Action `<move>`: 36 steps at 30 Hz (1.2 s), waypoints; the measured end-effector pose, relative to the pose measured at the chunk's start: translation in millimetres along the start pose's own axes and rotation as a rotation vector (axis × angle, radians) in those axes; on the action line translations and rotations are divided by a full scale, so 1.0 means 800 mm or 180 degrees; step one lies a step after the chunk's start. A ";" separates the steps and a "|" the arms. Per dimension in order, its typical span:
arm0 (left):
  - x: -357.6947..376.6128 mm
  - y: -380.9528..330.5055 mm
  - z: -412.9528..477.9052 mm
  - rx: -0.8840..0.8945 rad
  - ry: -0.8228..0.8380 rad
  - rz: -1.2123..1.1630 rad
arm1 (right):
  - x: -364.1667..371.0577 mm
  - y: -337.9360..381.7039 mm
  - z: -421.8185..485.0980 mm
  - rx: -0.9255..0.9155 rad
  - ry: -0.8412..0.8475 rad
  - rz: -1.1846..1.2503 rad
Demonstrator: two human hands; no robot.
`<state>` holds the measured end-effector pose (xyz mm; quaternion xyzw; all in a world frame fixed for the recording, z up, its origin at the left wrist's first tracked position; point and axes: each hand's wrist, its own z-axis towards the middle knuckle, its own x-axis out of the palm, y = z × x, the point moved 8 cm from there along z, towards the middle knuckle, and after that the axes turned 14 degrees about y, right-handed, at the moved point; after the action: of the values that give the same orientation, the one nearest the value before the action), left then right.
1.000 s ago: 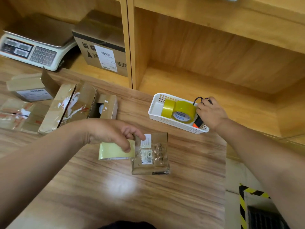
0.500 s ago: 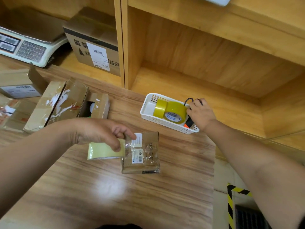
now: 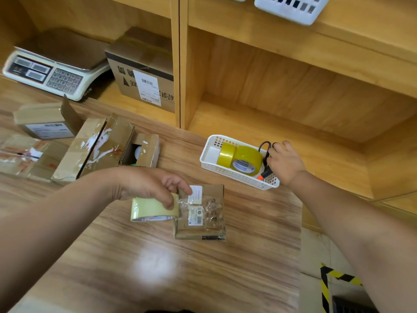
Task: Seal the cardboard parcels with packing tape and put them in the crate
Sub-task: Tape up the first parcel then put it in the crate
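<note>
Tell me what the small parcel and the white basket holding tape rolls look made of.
Small parcel: brown cardboard, matte, wrapped in glossy clear tape, judging by wrinkles and glare. White basket: probably moulded plastic, smooth, with a lattice of holes in its walls.

A packing station: weighing scale [image 3: 52,73], labelled cartons [image 3: 144,80] on wooden shelves [image 3: 293,71], and tape rolls [image 3: 244,160] in a basket [image 3: 237,175]

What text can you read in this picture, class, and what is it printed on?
Nothing reads clearly.
Shelf box: large Chinese characters, upside down, blurred; label too small.
Small parcel: labels too small.
Basket tape roll: blue core print blurred.
Scale: keys blurred.
</note>
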<state>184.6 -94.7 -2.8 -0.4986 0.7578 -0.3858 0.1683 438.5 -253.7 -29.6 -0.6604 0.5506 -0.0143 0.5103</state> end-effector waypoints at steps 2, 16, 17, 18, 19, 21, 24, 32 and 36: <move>0.000 0.000 -0.003 -0.0009 -0.0037 0.0047 | 0.000 -0.003 -0.008 0.0039 0.0044 0.0075; 0.007 -0.010 -0.022 -0.0107 -0.0362 0.0465 | 0.015 -0.002 -0.133 0.1073 0.0222 0.3440; 0.006 -0.009 -0.024 -0.0103 -0.0423 0.0512 | 0.012 0.009 -0.143 0.1025 0.0111 0.4239; 0.005 -0.009 -0.026 -0.0095 -0.0485 0.0542 | 0.009 0.023 -0.153 0.0935 0.0050 0.4986; 0.005 -0.009 -0.029 -0.0088 -0.0541 0.0552 | 0.002 0.036 -0.162 0.0838 0.0033 0.5614; 0.004 -0.007 -0.033 -0.0096 -0.0659 0.0538 | -0.008 0.067 -0.181 0.0838 0.0142 0.6521; 0.005 -0.004 -0.040 -0.0127 -0.0798 0.0522 | -0.017 0.093 -0.207 0.0971 0.0026 0.7295; 0.013 -0.005 -0.047 -0.0068 -0.0907 0.0693 | -0.079 0.133 -0.249 -0.0122 -0.0093 0.8557; 0.015 -0.003 -0.052 -0.0029 -0.0901 0.0684 | -0.106 0.143 -0.259 -0.0573 -0.0231 0.8693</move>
<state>154.2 -88.2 27.6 -0.4648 0.7772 -0.2882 0.3113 203.3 -312.9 36.8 0.3724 0.7435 0.5485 0.0881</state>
